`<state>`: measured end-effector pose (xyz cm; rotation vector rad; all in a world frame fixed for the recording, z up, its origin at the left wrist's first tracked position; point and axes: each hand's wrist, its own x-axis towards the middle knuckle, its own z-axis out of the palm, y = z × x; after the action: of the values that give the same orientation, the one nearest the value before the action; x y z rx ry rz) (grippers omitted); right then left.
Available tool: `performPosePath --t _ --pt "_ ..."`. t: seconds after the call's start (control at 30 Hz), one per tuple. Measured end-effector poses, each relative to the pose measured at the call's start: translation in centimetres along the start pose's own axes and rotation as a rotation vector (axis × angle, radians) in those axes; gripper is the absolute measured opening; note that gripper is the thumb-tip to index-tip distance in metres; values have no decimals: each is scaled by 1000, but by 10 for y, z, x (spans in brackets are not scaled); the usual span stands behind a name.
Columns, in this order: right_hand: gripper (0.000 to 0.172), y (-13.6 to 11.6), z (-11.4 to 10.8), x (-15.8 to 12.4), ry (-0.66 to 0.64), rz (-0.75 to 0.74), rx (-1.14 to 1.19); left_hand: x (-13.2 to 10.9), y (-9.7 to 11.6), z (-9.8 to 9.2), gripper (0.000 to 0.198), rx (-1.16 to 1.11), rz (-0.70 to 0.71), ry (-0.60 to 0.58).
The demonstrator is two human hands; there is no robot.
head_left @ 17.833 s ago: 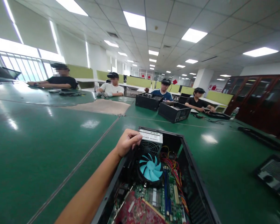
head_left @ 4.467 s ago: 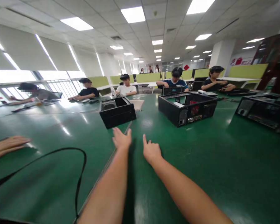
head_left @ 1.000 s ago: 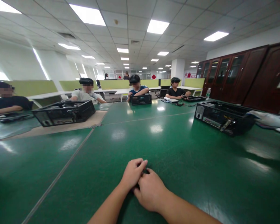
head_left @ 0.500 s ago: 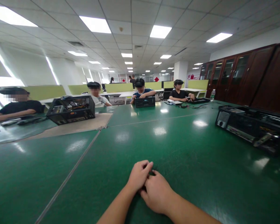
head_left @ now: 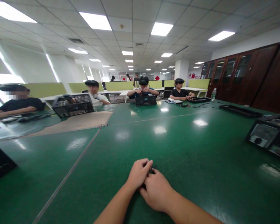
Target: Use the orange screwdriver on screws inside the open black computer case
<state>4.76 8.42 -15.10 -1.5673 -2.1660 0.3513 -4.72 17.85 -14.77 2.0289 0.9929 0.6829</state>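
My left hand [head_left: 139,175] and my right hand [head_left: 158,190] rest together on the green tabletop [head_left: 102,183], low in the middle of the view. Both are closed, with their fingers folded against each other. The left thumb lies along the top, and the right hand's knuckles press against the left fingers. Whatever may lie between the fingers is hidden. No other object touches either hand.
Open computer cases stand at the right [head_left: 270,135] and far left [head_left: 72,107]. A black object [head_left: 1,161] juts in at the left edge. Across the table sit several people, one behind a black case [head_left: 145,100]. A long black panel [head_left: 240,111] lies back right.
The right-hand computer case has shifted rightward, uncovering a long panel. A black object now shows at the left edge. The person opposite has raised their hands. My hands stay folded.
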Motion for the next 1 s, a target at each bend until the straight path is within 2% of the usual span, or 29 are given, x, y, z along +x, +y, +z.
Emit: performPosePath --t 0.73,1.0 --pt "44 5 4 0 29 -21 26 1 -2 1 48 -4 18 -5" --pt "43 1 0 -1 9 -6 36 1 -3 1 49 3 18 2"
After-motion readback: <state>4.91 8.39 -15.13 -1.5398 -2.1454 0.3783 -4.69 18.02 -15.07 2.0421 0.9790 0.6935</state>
